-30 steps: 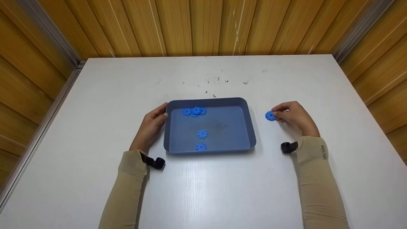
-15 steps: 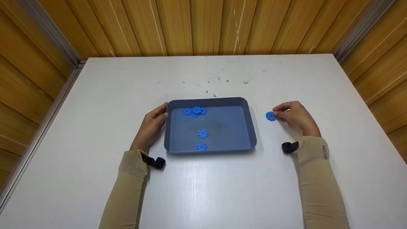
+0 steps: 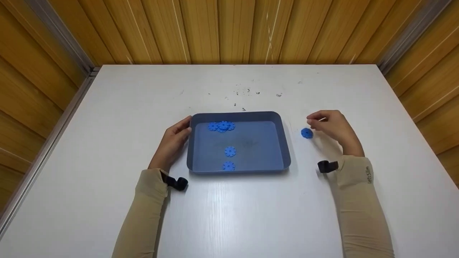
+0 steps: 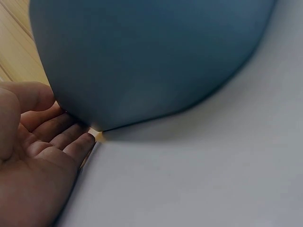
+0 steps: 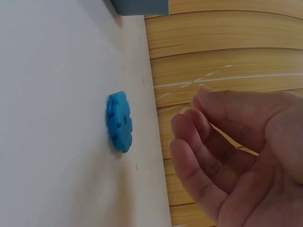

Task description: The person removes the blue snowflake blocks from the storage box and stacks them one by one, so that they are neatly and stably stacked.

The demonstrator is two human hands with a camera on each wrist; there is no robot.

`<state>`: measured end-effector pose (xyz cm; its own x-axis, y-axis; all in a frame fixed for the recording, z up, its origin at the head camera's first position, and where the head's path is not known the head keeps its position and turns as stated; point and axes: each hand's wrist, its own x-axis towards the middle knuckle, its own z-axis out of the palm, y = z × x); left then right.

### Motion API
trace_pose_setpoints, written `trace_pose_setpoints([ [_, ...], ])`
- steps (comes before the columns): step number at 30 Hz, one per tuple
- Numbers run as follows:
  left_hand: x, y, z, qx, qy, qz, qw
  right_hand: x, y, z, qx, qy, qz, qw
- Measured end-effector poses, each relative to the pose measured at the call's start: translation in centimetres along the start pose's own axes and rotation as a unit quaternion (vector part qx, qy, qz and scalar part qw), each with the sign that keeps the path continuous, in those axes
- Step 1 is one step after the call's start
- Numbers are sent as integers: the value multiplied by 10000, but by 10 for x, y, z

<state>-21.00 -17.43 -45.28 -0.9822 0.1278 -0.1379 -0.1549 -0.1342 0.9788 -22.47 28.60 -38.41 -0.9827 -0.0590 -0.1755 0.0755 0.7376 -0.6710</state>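
Observation:
My left hand [image 3: 173, 142] rests against the outside of the left wall of a blue-grey tray [image 3: 238, 170]. In the left wrist view, fingertips of the left hand [image 4: 45, 156] touch the tray's underside edge and the thumb lies by its wall. To the right of the tray, a blue notched plastic disc [image 3: 307, 133] lies on the table; its edge looks layered in the right wrist view, like discs stacked together. My right hand [image 3: 333, 127] hovers just above and beyond this disc [image 5: 120, 122], fingers loosely bent, nothing between them.
Inside the tray, several blue discs [image 3: 223, 125] overlap near the far wall. One more disc [image 3: 230, 151] lies near the middle and another disc [image 3: 228, 166] by the near wall. The white table [image 3: 143, 93] meets wood-patterned panels [image 3: 233, 32] at its back edge.
My right hand has let go of the blue disc and lifted slightly away from it; the disc now lies on the table. The left hand stays at the tray.

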Motion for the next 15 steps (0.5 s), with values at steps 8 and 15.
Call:
trace_pose_setpoints([
  [8,-1,0,0,50,0,-32,10000,-4,-32,3,-152,-176,-673,9975],
  [15,-1,1,0,201,21,-24,9998,-5,-67,10,-279,-585,-1185,9908],
])
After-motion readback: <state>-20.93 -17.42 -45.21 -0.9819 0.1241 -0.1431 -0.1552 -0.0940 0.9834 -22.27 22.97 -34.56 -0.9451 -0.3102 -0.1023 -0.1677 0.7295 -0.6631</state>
